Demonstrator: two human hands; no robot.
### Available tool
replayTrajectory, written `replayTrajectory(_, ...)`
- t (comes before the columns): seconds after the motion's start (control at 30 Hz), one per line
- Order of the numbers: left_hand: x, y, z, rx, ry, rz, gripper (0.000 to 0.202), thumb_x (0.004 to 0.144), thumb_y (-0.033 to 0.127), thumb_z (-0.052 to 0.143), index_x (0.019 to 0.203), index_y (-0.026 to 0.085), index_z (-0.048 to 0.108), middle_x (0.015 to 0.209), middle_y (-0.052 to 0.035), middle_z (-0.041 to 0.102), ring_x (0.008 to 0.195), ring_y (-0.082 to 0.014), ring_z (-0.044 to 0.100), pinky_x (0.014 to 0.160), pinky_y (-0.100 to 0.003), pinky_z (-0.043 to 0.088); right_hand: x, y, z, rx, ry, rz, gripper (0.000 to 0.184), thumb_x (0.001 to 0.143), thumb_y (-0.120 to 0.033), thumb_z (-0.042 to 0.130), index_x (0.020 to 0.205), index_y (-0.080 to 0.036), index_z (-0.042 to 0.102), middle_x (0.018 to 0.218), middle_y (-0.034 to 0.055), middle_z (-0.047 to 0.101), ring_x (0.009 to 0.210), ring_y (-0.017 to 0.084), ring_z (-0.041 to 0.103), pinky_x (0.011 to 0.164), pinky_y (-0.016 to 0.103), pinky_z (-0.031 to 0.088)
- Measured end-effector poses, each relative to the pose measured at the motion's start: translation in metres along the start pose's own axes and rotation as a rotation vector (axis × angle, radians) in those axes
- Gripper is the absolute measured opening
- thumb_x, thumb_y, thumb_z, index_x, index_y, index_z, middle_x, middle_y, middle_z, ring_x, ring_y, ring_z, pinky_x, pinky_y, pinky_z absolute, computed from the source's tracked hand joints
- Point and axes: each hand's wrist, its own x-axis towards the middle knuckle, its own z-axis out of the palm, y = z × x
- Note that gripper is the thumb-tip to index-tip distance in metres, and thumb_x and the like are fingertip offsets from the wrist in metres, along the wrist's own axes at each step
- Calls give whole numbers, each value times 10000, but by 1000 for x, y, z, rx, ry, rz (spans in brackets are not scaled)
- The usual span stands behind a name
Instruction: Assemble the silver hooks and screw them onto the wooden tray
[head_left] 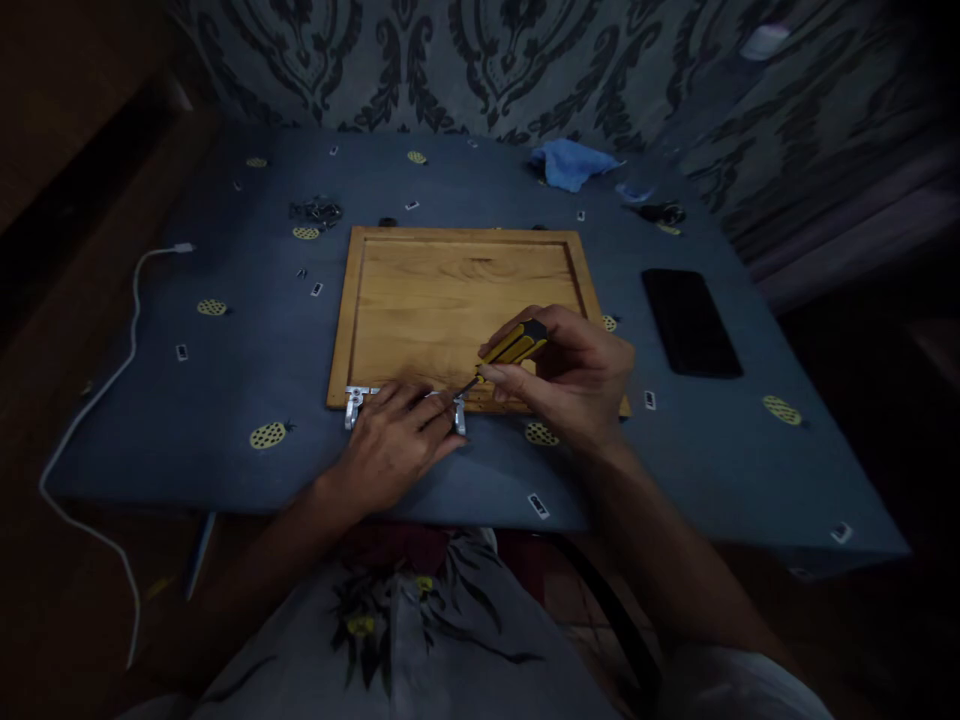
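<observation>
A framed wooden board (pixel 457 300) lies flat on the table, with a raised rim around its recessed middle. At its near edge sits a silver metal bracket (pixel 352 404) with two arms hanging over the edge. My left hand (pixel 397 440) is closed over the bracket's middle, pressing it to the rim and hiding much of it. In my right hand (pixel 581 375) is a yellow-and-black screwdriver (pixel 514 345), held at a slant between thumb and fingers. Its tip points down at the bracket's right end, beside my left fingertips; the screw there cannot be made out.
A black phone (pixel 690 322) lies to the right on the blue tablecloth (pixel 750 470). Toward the back are a blue cloth (pixel 574 163), a dark object (pixel 664 212) and a pile of small metal pieces (pixel 316 210). A white cable (pixel 136 290) runs down the left side.
</observation>
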Motion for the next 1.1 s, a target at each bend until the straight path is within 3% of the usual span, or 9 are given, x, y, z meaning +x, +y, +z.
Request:
replayTrajectory(0.13,1,0,-1,0,25,-1,211,986,341,659,1047,153,729,1083,-22,792,991,-228,706,886,-377,538,-2,2,4,-19,66,-39,297,713,-356,923,757,-218,664,683,-36,650,523,107,609,432,227,493)
replayTrajectory(0.33,0,0,1,-8,5,-1,223,1002,339,637,1088,152,722,1100,-23,788,986,-210,702,865,-359,529,-2,-7,2,36,268,-2,230,837,-441,815,888,-235,726,784,-8,700,484,97,618,377,223,499)
replayTrajectory(0.6,0,0,0,-18,7,-4,232,987,337,655,1076,132,719,1120,-41,785,1013,-232,697,883,-383,532,-3,-9,2,-37,133,128,255,794,-404,855,872,-217,700,801,-24,669,519,79,592,448,224,508)
replayTrajectory(1.1,0,0,-1,-22,-38,-7,215,1005,332,633,1055,146,728,1113,-51,782,993,-225,700,864,-376,525,-4,2,2,-110,34,38,261,819,-426,831,825,-233,656,759,-15,649,575,113,580,498,255,500)
